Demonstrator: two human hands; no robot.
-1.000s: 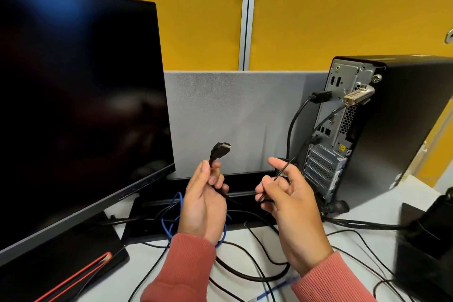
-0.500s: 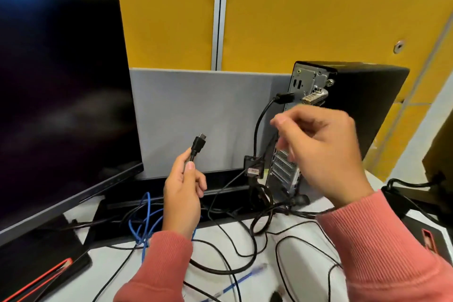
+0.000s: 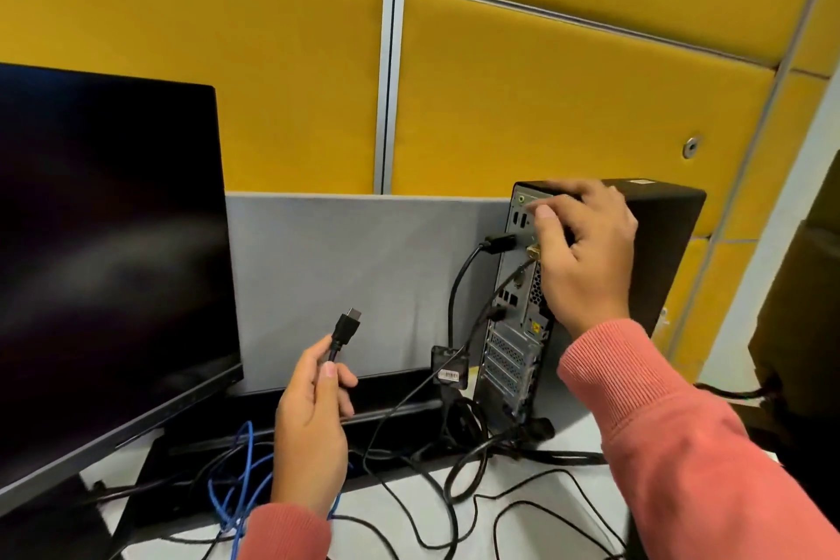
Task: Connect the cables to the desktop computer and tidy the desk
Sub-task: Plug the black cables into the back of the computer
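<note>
My left hand (image 3: 313,418) is shut on a black cable just below its HDMI-type plug (image 3: 347,327), which points up in front of the grey divider. My right hand (image 3: 586,259) grips the top rear corner of the black desktop tower (image 3: 663,241): fingers curl over the top, and the thumb presses on the rear panel above a gold connector (image 3: 534,251). A black plug (image 3: 500,243) sits in a rear port, left of the thumb. The tower's rear panel faces me; my hand hides part of it.
A large dark monitor (image 3: 109,264) stands at the left. Tangled black cables (image 3: 459,482) and a blue cable (image 3: 236,482) lie on the white desk, and a small black adapter box (image 3: 450,366) hangs by the tower. A dark object (image 3: 800,332) fills the right edge.
My right hand let go of the thin black cable and rose to the tower's top rear corner. The left hand kept the plug upright. The view has shifted up and right.
</note>
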